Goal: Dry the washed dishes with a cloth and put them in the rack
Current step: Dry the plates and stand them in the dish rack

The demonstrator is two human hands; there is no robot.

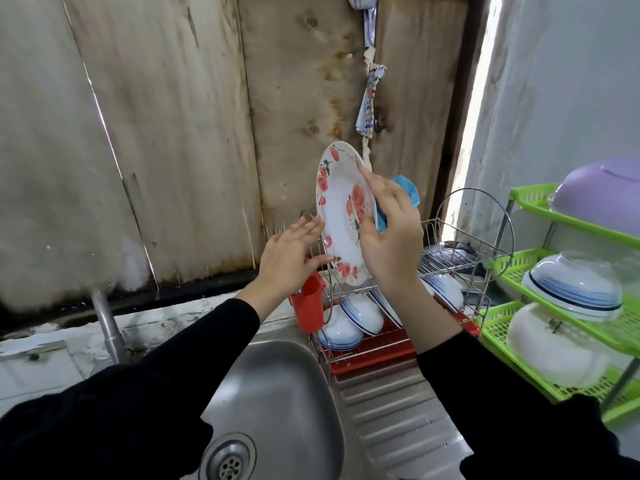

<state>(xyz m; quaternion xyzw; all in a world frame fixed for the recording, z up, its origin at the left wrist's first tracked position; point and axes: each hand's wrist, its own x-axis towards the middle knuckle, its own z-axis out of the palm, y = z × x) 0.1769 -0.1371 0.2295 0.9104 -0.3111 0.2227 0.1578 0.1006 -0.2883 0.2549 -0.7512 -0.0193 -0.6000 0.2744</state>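
Black sleeves at the bottom edge, both arms reaching forward over a stainless steel sink basin (277,393) with a round drain (228,460); ribbed drainboard to its right. Left hand (291,251) is spread flat, fingers straight, fingertips touching the left rim of a white round plate with red roses (341,209). Right hand (388,237) pinches the plate's right rim, thumb on the front face. A light blue cloth (407,192) is bunched just behind this hand, at the back of the plate; whether the fingers also hold it I cannot tell. Plate is upright in the air, face toward the left, lower edge just above the top tier of a two-tier chrome wire dish rack (460,251). The rack's lower tier holds white bowls with blue bands (360,311), leaning on edge over a red drip tray (374,348). Red plastic cutlery holder (310,306) hangs on the rack's left end, beside the left wrist. To the right stands a green plastic shelf (540,202) with a purple basin (602,188) on top and more bowls below. Behind is a stained wooden board wall (173,133) with a patterned rag (370,105) hanging.
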